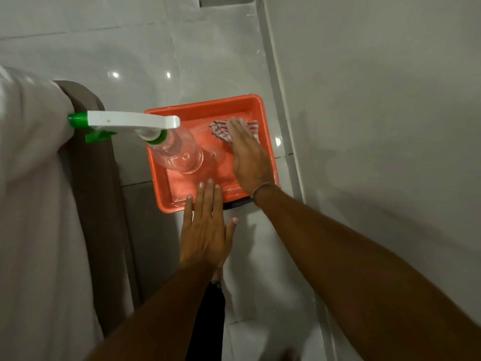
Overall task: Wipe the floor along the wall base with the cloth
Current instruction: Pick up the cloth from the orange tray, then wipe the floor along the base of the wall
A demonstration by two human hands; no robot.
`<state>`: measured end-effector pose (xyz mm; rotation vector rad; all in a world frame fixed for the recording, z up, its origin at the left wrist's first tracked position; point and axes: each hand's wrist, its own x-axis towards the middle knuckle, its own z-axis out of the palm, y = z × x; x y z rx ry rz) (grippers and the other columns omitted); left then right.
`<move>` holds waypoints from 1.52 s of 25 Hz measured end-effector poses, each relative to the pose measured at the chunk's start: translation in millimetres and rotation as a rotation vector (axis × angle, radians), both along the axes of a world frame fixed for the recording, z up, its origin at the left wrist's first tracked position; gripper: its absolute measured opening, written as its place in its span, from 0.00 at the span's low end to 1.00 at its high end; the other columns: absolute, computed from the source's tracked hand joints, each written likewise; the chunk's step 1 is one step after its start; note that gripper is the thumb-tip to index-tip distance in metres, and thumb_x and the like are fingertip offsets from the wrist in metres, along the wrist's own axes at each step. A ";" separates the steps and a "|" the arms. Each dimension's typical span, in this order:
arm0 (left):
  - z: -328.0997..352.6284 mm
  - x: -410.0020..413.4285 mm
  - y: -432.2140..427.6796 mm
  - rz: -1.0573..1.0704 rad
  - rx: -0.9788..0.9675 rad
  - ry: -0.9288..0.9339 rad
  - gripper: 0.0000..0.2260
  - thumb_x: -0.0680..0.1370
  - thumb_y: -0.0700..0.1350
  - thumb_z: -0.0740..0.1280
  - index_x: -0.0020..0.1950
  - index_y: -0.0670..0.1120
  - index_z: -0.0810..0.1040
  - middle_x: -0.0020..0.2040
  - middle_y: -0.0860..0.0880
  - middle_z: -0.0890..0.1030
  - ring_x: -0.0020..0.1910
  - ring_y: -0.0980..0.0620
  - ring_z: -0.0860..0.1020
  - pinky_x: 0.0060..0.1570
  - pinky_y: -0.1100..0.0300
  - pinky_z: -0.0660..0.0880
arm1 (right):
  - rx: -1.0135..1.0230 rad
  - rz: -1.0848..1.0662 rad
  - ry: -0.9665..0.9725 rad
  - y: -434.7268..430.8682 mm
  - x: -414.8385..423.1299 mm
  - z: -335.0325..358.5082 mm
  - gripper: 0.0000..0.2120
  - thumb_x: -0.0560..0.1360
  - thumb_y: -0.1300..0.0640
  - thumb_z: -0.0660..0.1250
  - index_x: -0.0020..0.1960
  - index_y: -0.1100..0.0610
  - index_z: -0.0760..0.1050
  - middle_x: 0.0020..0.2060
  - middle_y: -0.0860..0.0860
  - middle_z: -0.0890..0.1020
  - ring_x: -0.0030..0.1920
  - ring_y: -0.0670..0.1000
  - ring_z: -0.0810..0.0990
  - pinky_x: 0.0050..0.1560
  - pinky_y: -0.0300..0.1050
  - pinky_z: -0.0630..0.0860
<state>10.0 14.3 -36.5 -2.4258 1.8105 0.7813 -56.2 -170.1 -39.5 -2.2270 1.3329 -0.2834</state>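
Observation:
A red-and-white striped cloth [220, 130] lies crumpled in the far right corner of an orange plastic tray [203, 105] on the grey tiled floor. My right hand [248, 155] reaches into the tray and rests flat on the cloth, fingers covering its middle; whether they grip it cannot be told. My left hand [207, 227] hovers open, fingers spread, over the tray's near rim and the floor. The wall base [281, 118], a pale skirting strip, runs along the right of the tray.
A clear spray bottle [177, 149] with a white and green trigger head stands in the tray's left half. A bed with a white sheet [33, 204] and a brown frame [96, 194] borders the left. Bare floor tiles [156, 53] stretch beyond the tray.

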 end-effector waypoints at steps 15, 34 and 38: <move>-112.7 -176.1 212.2 -0.057 0.157 -0.019 0.42 0.83 0.67 0.38 0.91 0.42 0.48 0.91 0.42 0.44 0.91 0.41 0.43 0.90 0.40 0.44 | 0.455 -0.195 0.098 337.7 -286.5 -98.4 0.29 0.83 0.67 0.62 0.81 0.55 0.61 0.82 0.53 0.64 0.83 0.52 0.58 0.80 0.55 0.65; -382.1 -168.6 210.4 -0.099 -0.238 -0.167 0.39 0.85 0.66 0.48 0.92 0.49 0.48 0.93 0.42 0.47 0.92 0.39 0.46 0.86 0.45 0.30 | -0.071 -0.215 0.176 198.2 -299.0 -354.3 0.29 0.83 0.63 0.61 0.82 0.62 0.56 0.83 0.58 0.61 0.84 0.58 0.56 0.83 0.58 0.55; -388.7 -166.6 211.6 -0.118 -0.287 -0.208 0.38 0.85 0.66 0.49 0.92 0.49 0.49 0.93 0.43 0.48 0.92 0.40 0.47 0.87 0.41 0.37 | -0.049 -0.201 0.154 239.2 -328.8 -350.7 0.28 0.82 0.63 0.62 0.80 0.63 0.61 0.81 0.60 0.65 0.82 0.61 0.61 0.82 0.60 0.60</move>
